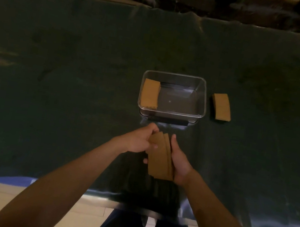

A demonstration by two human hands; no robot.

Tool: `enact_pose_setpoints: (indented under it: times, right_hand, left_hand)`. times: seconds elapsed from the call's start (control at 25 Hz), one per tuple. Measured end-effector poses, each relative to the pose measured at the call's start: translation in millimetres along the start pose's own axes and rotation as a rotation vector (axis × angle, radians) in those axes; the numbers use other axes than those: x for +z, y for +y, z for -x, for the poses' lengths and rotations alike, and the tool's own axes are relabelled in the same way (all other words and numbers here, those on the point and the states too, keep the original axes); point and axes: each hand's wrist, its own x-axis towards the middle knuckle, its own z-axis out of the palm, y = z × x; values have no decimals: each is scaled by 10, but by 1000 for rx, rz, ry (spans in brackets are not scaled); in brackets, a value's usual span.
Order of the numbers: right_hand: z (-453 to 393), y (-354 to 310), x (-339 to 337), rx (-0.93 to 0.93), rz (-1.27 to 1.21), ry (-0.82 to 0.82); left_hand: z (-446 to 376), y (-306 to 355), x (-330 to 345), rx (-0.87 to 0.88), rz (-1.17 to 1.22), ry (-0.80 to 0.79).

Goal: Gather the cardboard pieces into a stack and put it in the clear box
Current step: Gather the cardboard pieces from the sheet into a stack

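Partly done: both the left hand point(137, 140) and right hand point(179, 161) grasp a cardboard stack point(160, 157) near the clear box point(203, 102). One piece point(150, 94) lies inside it; another piece point(221, 106) waits just beside its right wall.

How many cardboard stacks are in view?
3: one in the clear box at its left end, one right of the box, one held in both hands. Sheets per stack unclear.

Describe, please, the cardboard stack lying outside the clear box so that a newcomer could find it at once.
Find the clear box in the middle of the dark mat. Just to its right, flat on the mat and apart from the box wall, lies the loose cardboard stack. Unlike the others, it is neither inside the box nor held in the hands.
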Motion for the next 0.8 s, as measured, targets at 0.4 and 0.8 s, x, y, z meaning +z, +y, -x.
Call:
enact_pose_setpoints:
  times: [0.4,0.8]
  right_hand:
    - [-36,103,-21,-83,-125,51]
    - [116,-122,-172,-218,-154,190]
  left_hand:
    - [22,121,185,216,-399,171]
    - [38,176,547,349,-482,23]
